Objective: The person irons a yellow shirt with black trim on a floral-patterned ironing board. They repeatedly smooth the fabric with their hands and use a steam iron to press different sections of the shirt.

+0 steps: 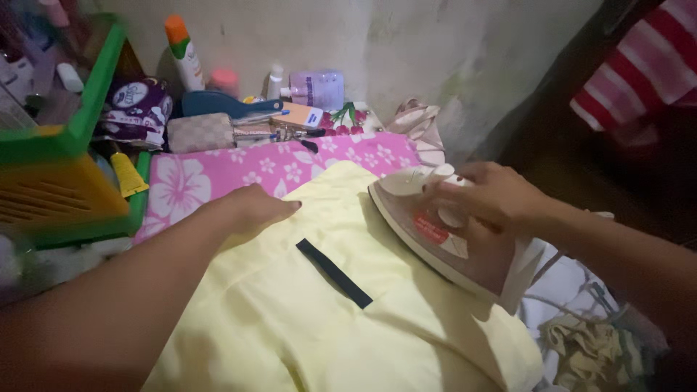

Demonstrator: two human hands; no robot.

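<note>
We've got our right hand (483, 192) wrapped over the handle of the pinkish-white plastic clothes iron (443, 232), fingers curled w/ the tips near its top knob, soleplate down on the pale yellow cotton garment (327, 312). Our left hand (250, 207) lies flat, fingers together, palm pressing the cloth just left of the iron's nose. The garment sits under both hands, on top of a pink cloth w/ white flower print (218, 174), and a short dark strip (334, 272) lies on the yellow fabric btwn the hands, nearer us. Main risk as we judge it: the left fingertips are near the iron's tip, so a slide that way could burn them. Letting the iron rest in one spot could scorch the thin yellow cloth. Can't tell what the dark strip is made of; if synthetic, heat may mar it. Beyond the left hand, bottles, a blue hairbrush (229, 105) and pouches crowd the wall, so a wide sweep could knock them.
</note>
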